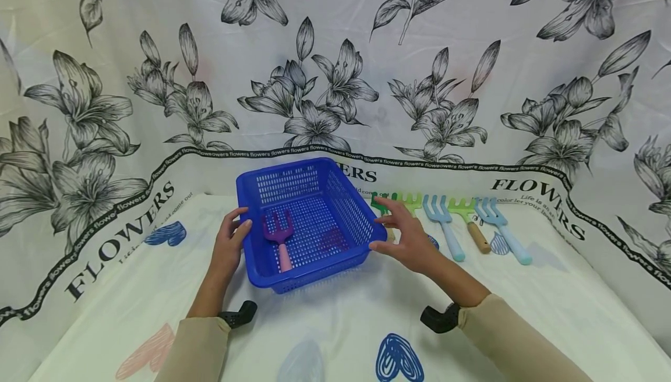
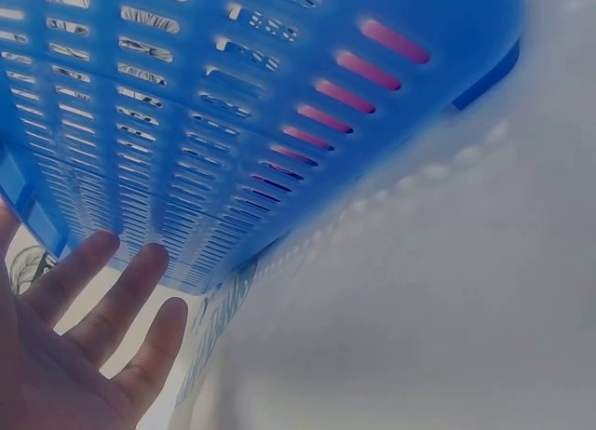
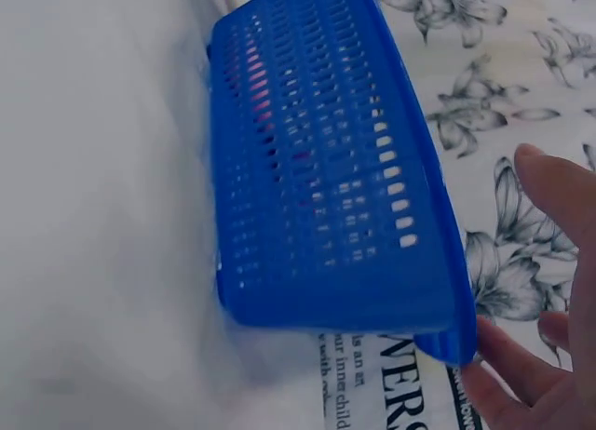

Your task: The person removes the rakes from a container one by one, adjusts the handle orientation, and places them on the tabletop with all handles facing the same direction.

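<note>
A blue plastic basket (image 1: 309,225) with slotted sides stands between the two hands, tilted in the head view. Inside it, at the left, lies a toy garden fork (image 1: 280,235) with magenta tines and a pink handle. My left hand (image 1: 230,239) holds the left rim, thumb and forefinger at its edge; the other fingers (image 2: 140,300) spread outside the slotted wall. At the right front corner, my right hand (image 1: 406,236) holds the rim, with fingers (image 3: 507,360) against the corner and the thumb raised over the edge. A purple patch on the basket floor is unclear.
Right of the basket stands a row of toy garden tools: a dark green one (image 1: 385,206) partly hidden by the right hand, a light green rake with a wooden handle (image 1: 478,237), and blue forks (image 1: 445,225) (image 1: 505,227). A flower-printed cloth (image 1: 314,79) hangs behind.
</note>
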The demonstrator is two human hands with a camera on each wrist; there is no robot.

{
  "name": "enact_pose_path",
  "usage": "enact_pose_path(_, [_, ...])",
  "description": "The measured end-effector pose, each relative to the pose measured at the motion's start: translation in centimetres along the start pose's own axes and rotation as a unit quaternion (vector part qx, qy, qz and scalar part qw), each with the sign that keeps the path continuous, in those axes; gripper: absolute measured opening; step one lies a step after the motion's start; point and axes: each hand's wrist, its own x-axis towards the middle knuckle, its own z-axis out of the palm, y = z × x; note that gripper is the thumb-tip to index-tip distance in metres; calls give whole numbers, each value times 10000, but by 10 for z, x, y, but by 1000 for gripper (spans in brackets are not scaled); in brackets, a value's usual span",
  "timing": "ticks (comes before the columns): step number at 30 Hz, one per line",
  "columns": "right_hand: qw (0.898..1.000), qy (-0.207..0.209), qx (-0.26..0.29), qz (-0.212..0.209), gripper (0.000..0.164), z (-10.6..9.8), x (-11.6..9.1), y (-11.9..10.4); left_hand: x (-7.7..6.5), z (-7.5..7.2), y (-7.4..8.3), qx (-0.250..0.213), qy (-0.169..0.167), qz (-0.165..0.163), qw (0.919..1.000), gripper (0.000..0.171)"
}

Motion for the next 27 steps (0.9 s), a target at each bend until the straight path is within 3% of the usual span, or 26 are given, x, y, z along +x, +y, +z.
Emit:
enact_pose_path(6, [9990,-399,115,-149,82,5,7,-9,0,0,1,3,-17,-6,10000,54])
enact_pose_path(11, [9946,-813,634,-79,84,11,13,-19,-2,0,3,10,-18,2,10000,56])
enact_pose_path(17, [9881,-1369,691,88,88,26,24,-33,-3,2,4,-3,-64,-13,10000,56])
enact_pose_path(27, [9741,-1731,1435,233,84,43,44,-42,-2,-1,3,51,-13,-77,10000,58])
